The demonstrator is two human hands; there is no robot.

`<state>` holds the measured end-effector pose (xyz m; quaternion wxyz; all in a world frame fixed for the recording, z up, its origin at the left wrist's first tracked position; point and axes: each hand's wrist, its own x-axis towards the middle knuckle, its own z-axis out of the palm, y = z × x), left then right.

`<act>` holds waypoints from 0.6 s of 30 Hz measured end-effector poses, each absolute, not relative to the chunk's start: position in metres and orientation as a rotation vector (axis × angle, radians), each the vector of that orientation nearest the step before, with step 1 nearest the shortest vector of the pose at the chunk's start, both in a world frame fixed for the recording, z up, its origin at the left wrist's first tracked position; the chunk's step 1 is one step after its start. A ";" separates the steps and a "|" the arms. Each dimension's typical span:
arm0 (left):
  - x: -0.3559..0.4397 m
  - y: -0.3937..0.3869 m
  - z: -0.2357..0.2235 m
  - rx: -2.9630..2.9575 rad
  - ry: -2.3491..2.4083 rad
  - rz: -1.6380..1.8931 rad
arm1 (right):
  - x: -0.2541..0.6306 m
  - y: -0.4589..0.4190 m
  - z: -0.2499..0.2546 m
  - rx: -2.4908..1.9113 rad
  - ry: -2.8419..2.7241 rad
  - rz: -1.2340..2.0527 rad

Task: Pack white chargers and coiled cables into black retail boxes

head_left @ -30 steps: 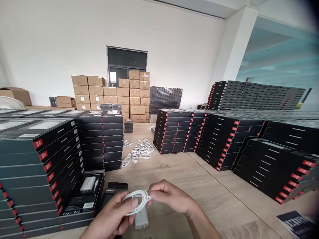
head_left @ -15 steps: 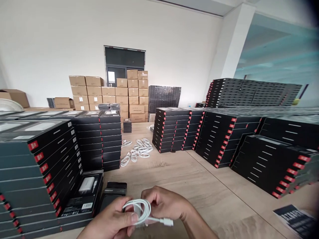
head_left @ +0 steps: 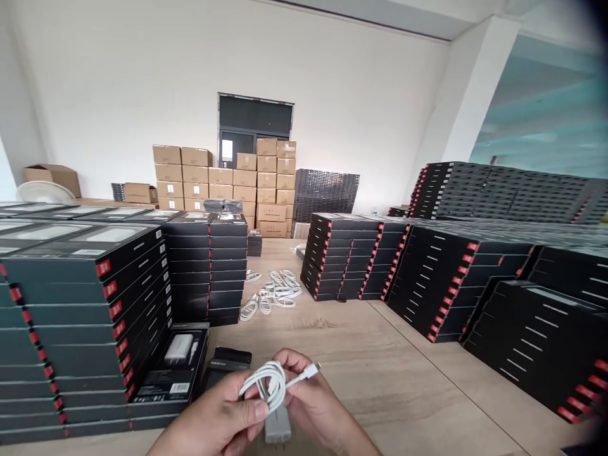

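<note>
My left hand (head_left: 228,411) pinches the coiled white cable (head_left: 268,385) over the table (head_left: 351,354), thumb in front. My right hand (head_left: 304,392) meets the coil from behind, its fingertips hidden, so I can't tell its grip. The charger (head_left: 278,425) below is partly covered.

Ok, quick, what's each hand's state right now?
Left hand: closed, holding the coiled white cable.
Right hand: at the coiled white cable, fingertips hidden; grip can't be told.
</note>
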<state>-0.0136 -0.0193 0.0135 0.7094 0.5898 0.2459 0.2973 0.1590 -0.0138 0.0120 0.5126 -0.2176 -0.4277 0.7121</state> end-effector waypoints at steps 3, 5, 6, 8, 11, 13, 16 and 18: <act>-0.013 -0.019 0.011 1.315 0.562 0.674 | 0.155 -0.016 0.011 -0.435 -1.009 1.747; -0.012 -0.019 0.012 1.328 0.570 0.684 | 0.155 -0.017 0.010 -0.422 -1.021 1.758; -0.012 -0.019 0.012 1.336 0.571 0.688 | 0.155 -0.016 0.009 -0.431 -1.023 1.757; -0.012 -0.019 0.013 1.344 0.575 0.691 | 0.155 -0.015 0.008 -0.466 -1.024 1.748; -0.012 -0.019 0.011 1.331 0.589 0.697 | 0.157 -0.009 0.006 -0.548 -1.048 1.694; -0.010 -0.018 0.007 1.305 0.603 0.717 | 0.158 -0.005 0.005 -0.624 -1.101 1.624; -0.004 -0.017 0.002 1.244 0.639 0.763 | 0.162 0.000 0.004 -0.712 -1.162 1.525; -0.001 -0.017 0.002 1.219 0.652 0.785 | 0.164 0.001 0.003 -0.726 -1.162 1.501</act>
